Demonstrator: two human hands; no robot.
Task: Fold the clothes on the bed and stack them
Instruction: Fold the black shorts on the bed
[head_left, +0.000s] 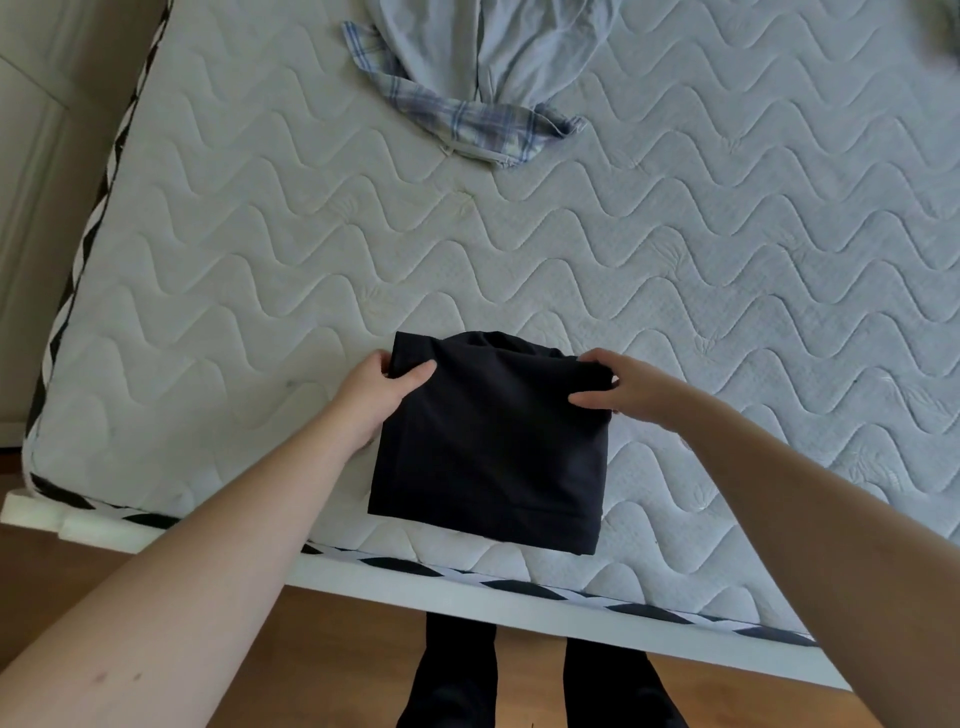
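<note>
A black garment (488, 452), folded into a rough square, lies on the quilted mattress (675, 270) near its front edge. My left hand (376, 392) grips the garment's far left corner, thumb on top and fingers tucked behind the edge. My right hand (623, 387) pinches the far right corner, where the cloth bunches up. At the far side of the bed lies an unfolded pale blue garment (498, 57) with a plaid blue-and-white piece (467, 122) under it.
The mattress's front edge with black-and-white piping (519, 584) runs across the lower view, above a white bed frame. A wooden floor (337, 649) and my dark-trousered legs (457, 675) are below. A pale wall or door (47, 156) stands at the left.
</note>
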